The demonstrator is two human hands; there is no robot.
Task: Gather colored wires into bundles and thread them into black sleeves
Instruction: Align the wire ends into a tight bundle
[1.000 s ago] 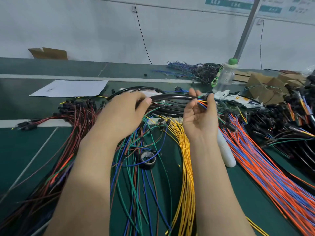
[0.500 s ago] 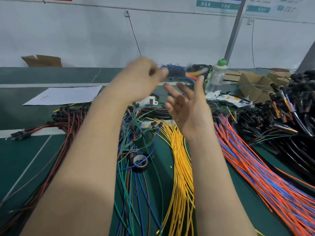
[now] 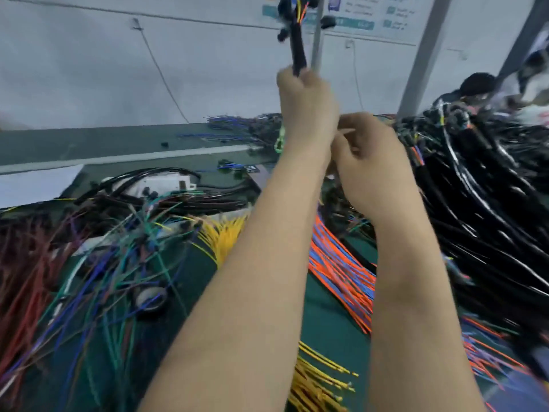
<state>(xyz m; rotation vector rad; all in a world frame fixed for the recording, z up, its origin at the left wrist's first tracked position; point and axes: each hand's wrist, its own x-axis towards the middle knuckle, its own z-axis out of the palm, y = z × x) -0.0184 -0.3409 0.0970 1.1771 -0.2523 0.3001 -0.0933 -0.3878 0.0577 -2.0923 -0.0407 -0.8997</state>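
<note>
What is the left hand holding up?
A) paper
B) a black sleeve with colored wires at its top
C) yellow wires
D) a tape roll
B: the left hand grips a black sleeve, with colored wire ends showing at its top.

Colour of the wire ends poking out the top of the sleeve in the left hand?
Yellow and orange wire ends, blurred, atop the black sleeve; head view.

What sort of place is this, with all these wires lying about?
Most likely a factory bench for assembling wire harnesses: sorted yellow wires and orange and blue wires, a heap of black sleeved cables, and the left hand holding up a black sleeve.
</note>
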